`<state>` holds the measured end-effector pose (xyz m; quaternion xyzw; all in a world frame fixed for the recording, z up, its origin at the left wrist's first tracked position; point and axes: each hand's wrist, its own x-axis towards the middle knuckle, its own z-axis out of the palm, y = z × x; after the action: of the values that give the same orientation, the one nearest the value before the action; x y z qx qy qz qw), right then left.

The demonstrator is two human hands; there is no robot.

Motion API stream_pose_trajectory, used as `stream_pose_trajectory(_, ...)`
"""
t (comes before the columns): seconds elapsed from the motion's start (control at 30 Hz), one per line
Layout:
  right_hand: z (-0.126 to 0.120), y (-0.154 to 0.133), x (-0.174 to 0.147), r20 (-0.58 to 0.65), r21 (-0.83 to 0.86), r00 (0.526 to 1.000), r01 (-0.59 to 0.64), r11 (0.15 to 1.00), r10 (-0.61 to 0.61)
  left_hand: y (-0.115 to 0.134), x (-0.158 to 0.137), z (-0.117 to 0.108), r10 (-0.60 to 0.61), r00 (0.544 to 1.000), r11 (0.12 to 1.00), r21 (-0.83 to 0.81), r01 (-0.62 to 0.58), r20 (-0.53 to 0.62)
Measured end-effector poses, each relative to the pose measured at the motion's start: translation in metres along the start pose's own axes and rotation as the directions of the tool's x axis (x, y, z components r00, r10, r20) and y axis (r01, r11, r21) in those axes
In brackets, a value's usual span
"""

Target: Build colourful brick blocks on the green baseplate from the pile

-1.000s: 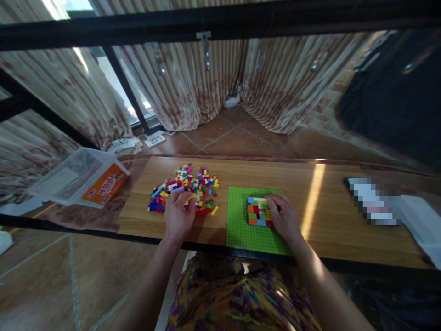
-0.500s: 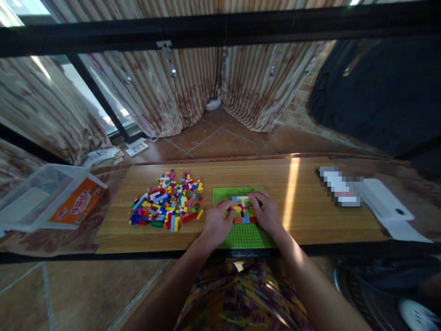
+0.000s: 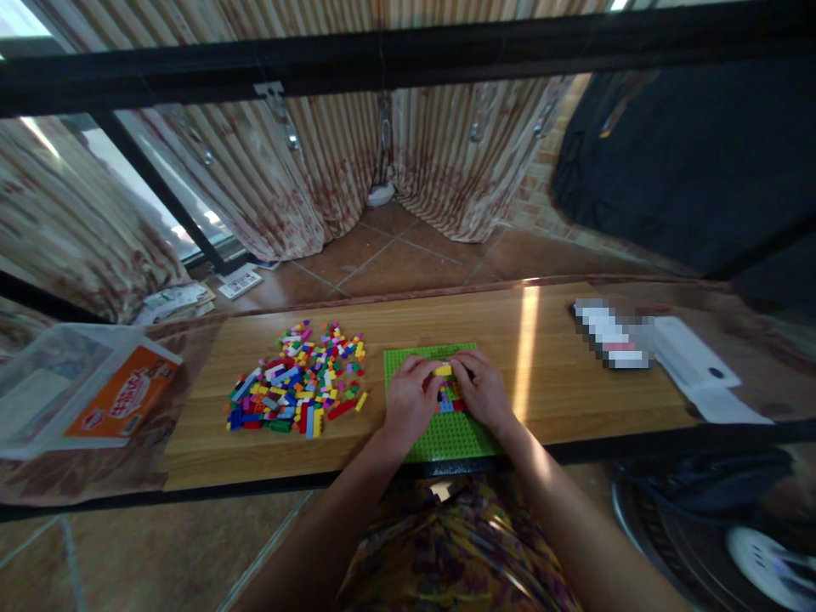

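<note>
Over the green studded baseplate (image 3: 459, 440), a yellow toy brick (image 3: 443, 371) is held between the fingertips of both hands. My left hand (image 3: 411, 398) pinches its left end, fingers closed. Against the right end press the curled fingers of my right hand (image 3: 483, 389). Below the yellow brick, a group of colored bricks (image 3: 446, 406) in blue, red, purple and other colors is set on the plate, partly hidden by both hands. To the left, a pile of loose toy bricks (image 3: 293, 387) in many colors lies spread on the wooden table (image 3: 204, 455).
At far left stands a clear plastic box (image 3: 38, 416) with an orange label (image 3: 124, 399). On the right lie a blurred-out dark and white object (image 3: 612, 336) and a white box (image 3: 694, 353). Striped curtains (image 3: 319, 170) hang behind the table.
The yellow brick has moved slightly up the plate, and my right fingers have come in to its right end. The camera view has shifted a little.
</note>
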<state>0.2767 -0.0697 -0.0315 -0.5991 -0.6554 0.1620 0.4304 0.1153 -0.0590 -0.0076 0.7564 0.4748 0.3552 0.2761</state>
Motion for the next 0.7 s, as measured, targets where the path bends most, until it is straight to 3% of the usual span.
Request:
stream_pose_trajectory(0.23, 0.001, 0.000, 0.000, -0.005, 0.005, 1.000, -0.011, 1.000, 0.011, -0.011, -0.003, 0.002, 0.016, 0.999, 0.993, 0.115, -0.011, -0.047)
stream_pose_trajectory(0.7, 0.001, -0.002, 0.000, -0.012, -0.018, 0.999, -0.042, 0.999, 0.042, -0.014, 0.000, 0.000, -0.052, 0.999, 0.996, -0.078, 0.052, 0.001)
